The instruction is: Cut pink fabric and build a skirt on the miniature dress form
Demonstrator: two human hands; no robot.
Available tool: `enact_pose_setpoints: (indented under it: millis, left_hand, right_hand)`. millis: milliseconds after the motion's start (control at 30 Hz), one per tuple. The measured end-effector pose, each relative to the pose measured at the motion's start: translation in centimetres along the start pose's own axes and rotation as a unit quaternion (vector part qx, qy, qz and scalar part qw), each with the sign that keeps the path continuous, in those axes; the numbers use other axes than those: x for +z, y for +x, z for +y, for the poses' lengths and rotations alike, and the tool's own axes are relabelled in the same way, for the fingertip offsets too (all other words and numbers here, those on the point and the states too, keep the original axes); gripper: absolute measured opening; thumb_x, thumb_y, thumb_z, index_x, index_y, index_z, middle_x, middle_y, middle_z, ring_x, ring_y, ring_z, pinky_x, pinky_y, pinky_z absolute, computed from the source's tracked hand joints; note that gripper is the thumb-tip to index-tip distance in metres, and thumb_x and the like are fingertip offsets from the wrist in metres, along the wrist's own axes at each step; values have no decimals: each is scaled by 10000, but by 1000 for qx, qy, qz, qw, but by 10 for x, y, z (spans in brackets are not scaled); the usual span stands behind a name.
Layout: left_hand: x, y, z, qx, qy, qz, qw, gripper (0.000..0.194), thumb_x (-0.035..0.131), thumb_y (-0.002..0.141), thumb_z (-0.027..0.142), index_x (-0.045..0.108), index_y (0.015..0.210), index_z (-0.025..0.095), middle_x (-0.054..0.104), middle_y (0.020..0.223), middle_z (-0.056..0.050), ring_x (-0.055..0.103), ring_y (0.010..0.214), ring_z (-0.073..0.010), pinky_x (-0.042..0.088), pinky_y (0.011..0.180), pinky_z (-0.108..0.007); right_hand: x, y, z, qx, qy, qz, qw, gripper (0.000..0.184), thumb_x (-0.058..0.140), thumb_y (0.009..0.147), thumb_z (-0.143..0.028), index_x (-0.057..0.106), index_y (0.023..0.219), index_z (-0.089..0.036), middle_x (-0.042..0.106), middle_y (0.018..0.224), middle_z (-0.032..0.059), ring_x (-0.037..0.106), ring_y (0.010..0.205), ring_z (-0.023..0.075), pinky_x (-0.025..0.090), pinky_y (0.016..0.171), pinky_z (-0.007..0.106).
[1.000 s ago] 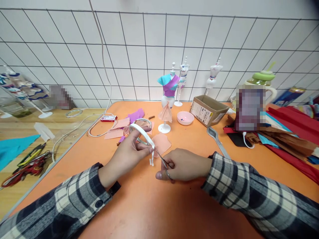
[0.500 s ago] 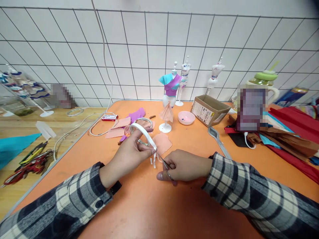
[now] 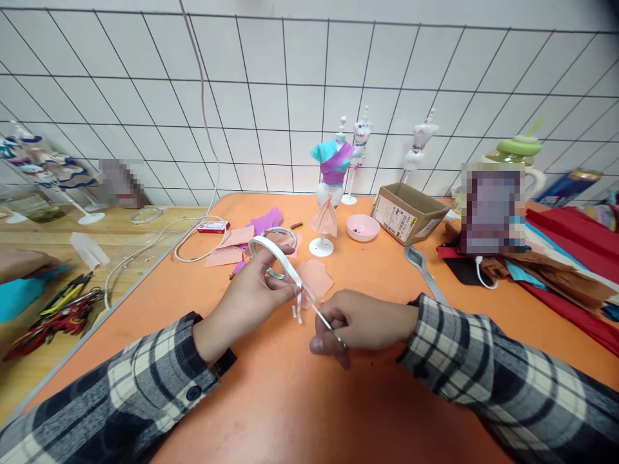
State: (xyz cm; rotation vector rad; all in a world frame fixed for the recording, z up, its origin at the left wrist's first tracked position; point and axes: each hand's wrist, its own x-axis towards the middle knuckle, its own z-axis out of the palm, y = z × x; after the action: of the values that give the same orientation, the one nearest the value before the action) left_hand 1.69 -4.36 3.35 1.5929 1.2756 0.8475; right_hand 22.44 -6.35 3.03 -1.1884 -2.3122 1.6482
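My left hand (image 3: pixel 254 299) is closed on a strip of white tape (image 3: pixel 285 266) that loops up from a tape roll (image 3: pixel 277 236) lying on the orange table (image 3: pixel 290 399). Its short free end hangs below my fingertips. My right hand (image 3: pixel 360 320) grips small metal scissors (image 3: pixel 325 319), whose blades point up-left at the tape just beyond my left fingertips. Pieces of peach fabric (image 3: pixel 315 277) lie right behind both hands.
A small dress form in teal and purple (image 3: pixel 333 169), two more forms, a pink bowl (image 3: pixel 362 227) and a cardboard box (image 3: pixel 403 211) stand behind. Red and brown fabric (image 3: pixel 570 258) piles at right. On the wooden bench at left lie scissors (image 3: pixel 58 316); another person's hand (image 3: pixel 22 263) rests there.
My right hand has shifted slightly right and down with the scissors, and the tape's hanging end is shorter than a second ago. Another person's hand has appeared at the left edge.
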Motion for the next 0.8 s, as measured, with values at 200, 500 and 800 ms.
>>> enact_pose_setpoints:
  millis: [200,500,800]
  left_hand:
    - [1,-2,0,-2,11,2,1000,619,710,688,237,463,1256,231,651,693,32,696,639,-220,491,595,-296]
    - [5,-8,7,-11,-18,-24,999,612,704,676,214,446,1231,226,637,617,53,710,645,-243,500,593,-306]
    - [6,-8,7,-8,-11,-24,1000,604,702,694,216,441,1238,238,679,714,29,716,651,-225,507,601,-298]
  right_hand:
    - [0,2,6,39,-57,7,998,521,539,835,-640,602,636,-163,650,583,3,503,487,90,381,494,216]
    - [2,6,4,22,-63,31,997,480,545,838,-620,601,684,-169,663,611,-7,522,511,87,374,509,210]
    - [1,5,5,25,-60,20,998,484,549,833,-620,579,661,-169,657,600,-11,511,506,85,370,517,216]
